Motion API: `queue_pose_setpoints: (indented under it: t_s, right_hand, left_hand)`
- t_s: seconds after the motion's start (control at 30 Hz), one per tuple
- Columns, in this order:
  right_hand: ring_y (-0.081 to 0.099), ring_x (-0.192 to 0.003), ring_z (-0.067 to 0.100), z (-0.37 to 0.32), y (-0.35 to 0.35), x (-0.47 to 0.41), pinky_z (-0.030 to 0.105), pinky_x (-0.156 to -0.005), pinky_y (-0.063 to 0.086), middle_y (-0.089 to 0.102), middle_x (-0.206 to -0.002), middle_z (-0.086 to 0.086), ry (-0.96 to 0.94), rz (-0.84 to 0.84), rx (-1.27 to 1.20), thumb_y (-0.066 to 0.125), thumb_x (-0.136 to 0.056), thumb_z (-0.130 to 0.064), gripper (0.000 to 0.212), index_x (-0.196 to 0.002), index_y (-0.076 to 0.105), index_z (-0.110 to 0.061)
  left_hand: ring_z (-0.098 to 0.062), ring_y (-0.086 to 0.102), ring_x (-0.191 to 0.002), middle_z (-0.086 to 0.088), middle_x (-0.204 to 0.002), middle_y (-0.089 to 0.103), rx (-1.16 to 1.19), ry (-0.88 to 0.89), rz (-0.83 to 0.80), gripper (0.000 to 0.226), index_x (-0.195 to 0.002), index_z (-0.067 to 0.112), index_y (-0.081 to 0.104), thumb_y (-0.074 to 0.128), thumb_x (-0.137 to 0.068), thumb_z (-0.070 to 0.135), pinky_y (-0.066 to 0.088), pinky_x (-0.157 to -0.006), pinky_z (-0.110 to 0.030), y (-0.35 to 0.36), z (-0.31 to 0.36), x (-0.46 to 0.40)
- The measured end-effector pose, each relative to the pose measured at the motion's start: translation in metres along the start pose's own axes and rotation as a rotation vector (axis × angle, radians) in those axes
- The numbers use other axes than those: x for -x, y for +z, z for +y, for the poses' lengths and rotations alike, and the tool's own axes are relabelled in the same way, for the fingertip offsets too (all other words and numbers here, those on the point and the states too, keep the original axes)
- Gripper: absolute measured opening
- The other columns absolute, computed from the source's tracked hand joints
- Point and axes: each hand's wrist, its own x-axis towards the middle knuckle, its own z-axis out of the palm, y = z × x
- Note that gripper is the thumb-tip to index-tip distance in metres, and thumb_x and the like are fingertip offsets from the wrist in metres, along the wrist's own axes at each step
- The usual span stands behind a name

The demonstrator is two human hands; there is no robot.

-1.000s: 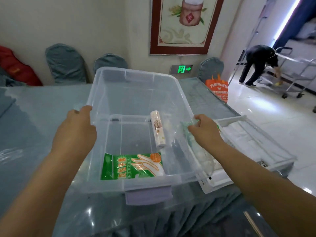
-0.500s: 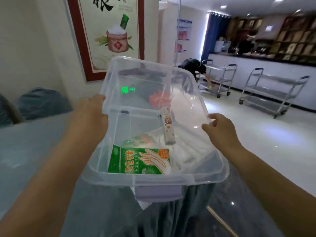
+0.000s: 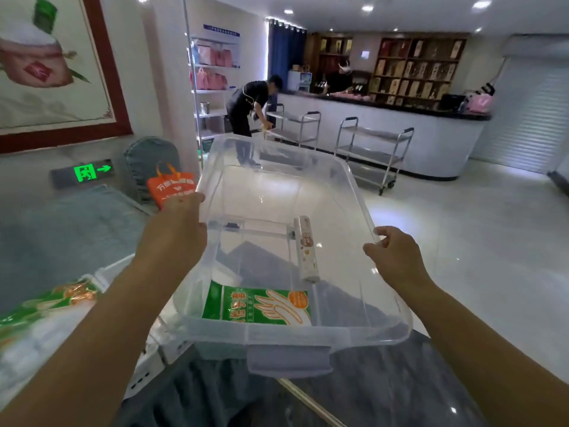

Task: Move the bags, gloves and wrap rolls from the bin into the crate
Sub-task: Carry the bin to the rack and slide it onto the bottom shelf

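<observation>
I hold a clear plastic bin [image 3: 354, 192] in the air with both hands. My left hand [image 3: 175, 232] grips its left rim and my right hand [image 3: 395, 260] grips its right rim. Inside the bin lie a green pack of gloves [image 3: 257, 305] near the front wall and a white wrap roll [image 3: 306, 248] toward the right. At the lower left the white crate [image 3: 101, 274] stands on the table, with green packs [image 3: 40, 306] and pale bags lying in it.
A blue-grey covered table [image 3: 70, 223] is at the left with an orange bag [image 3: 169, 188] beyond it. Steel carts [image 3: 374, 149] and a counter stand on the shiny floor ahead. A person bends over near the carts.
I lifted the bin off the table and swung it to the right with my view; the crate now sits to the lower left of it. The pack and roll stayed inside.
</observation>
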Motion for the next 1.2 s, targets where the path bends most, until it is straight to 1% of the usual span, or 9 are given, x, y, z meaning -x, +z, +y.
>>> queue_pose_setpoints:
  t_s: [0.17,0.37,0.47,0.57,0.73,0.83,1.0,1.1,1.2]
  right_hand:
    - [0.052,-0.064,0.009,0.073,-0.009,-0.050,0.025,-0.063,0.037,0.054,-0.073,-0.007,0.126,0.011,0.041,0.062,-0.082,-0.020,0.041,-0.121,0.055,-0.012]
    - [0.055,-0.071,0.016,0.136,0.004,-0.125,0.020,-0.060,0.041,0.060,-0.092,0.004,0.216,0.021,0.086,0.061,-0.085,-0.019,0.037,-0.120,0.055,-0.011]
    - [0.056,-0.078,0.020,0.159,0.020,-0.178,0.024,-0.071,0.045,0.064,-0.106,0.010,0.257,0.025,0.112,0.060,-0.087,-0.019,0.035,-0.121,0.054,-0.011]
    - [0.054,-0.079,0.020,0.176,0.035,-0.234,0.025,-0.072,0.042,0.064,-0.112,0.012,0.291,0.011,0.160,0.059,-0.088,-0.019,0.036,-0.122,0.054,-0.010]
    - [0.052,-0.082,0.019,0.199,0.060,-0.323,0.024,-0.072,0.039,0.063,-0.116,0.014,0.334,0.000,0.200,0.060,-0.087,-0.016,0.039,-0.124,0.054,-0.008]
    - [0.059,-0.091,0.026,0.215,0.079,-0.374,0.025,-0.074,0.041,0.062,-0.119,0.015,0.363,-0.029,0.211,0.059,-0.087,-0.018,0.042,-0.127,0.051,-0.008]
    - [0.060,-0.100,0.028,0.251,0.123,-0.474,0.024,-0.077,0.041,0.062,-0.120,0.013,0.372,-0.070,0.219,0.059,-0.084,-0.020,0.045,-0.128,0.052,-0.012]
    - [0.059,-0.096,0.025,0.273,0.153,-0.544,0.025,-0.075,0.041,0.063,-0.119,0.013,0.346,-0.110,0.202,0.060,-0.084,-0.020,0.045,-0.128,0.052,-0.012]
    - [0.058,-0.090,0.022,0.289,0.183,-0.622,0.025,-0.073,0.041,0.064,-0.115,0.012,0.298,-0.157,0.190,0.059,-0.085,-0.019,0.044,-0.128,0.052,-0.012]
  left_hand:
    - [-0.040,0.056,-0.104,-0.020,-0.127,0.051,-0.002,0.018,-0.125,0.048,-0.133,0.017,0.042,0.054,-0.087,0.010,0.046,-0.081,-0.044,0.086,0.053,-0.034]
    - [-0.029,0.059,-0.104,-0.012,-0.131,0.050,0.067,0.017,-0.259,0.046,-0.134,0.022,0.039,0.052,-0.090,0.014,0.047,-0.076,-0.033,0.203,0.076,-0.103]
    - [-0.026,0.059,-0.096,-0.011,-0.126,0.052,0.091,-0.007,-0.324,0.045,-0.134,0.023,0.037,0.050,-0.091,0.015,0.045,-0.070,-0.030,0.263,0.083,-0.144]
    - [-0.024,0.057,-0.097,-0.011,-0.122,0.054,0.080,-0.034,-0.380,0.041,-0.130,0.017,0.043,0.050,-0.090,0.016,0.048,-0.080,-0.031,0.319,0.089,-0.194]
    - [-0.016,0.053,-0.076,-0.005,-0.106,0.059,0.162,-0.037,-0.493,0.033,-0.121,0.017,0.046,0.050,-0.088,0.011,0.038,-0.053,-0.021,0.398,0.096,-0.273]
    - [-0.016,0.056,-0.075,-0.004,-0.102,0.060,0.215,-0.057,-0.548,0.031,-0.115,0.017,0.047,0.053,-0.085,0.009,0.036,-0.048,-0.019,0.441,0.092,-0.315]
    - [-0.020,0.057,-0.071,-0.003,-0.090,0.062,0.194,-0.109,-0.557,0.033,-0.112,0.017,0.052,0.055,-0.079,0.009,0.041,-0.059,-0.027,0.515,0.091,-0.386]
    - [-0.017,0.057,-0.068,-0.003,-0.087,0.061,0.165,-0.145,-0.555,0.031,-0.109,0.012,0.054,0.058,-0.078,0.010,0.043,-0.057,-0.027,0.562,0.091,-0.435]
    - [-0.012,0.054,-0.063,0.004,-0.074,0.056,0.135,-0.209,-0.518,0.022,-0.099,0.013,0.055,0.061,-0.078,0.012,0.040,-0.050,-0.024,0.603,0.091,-0.487]
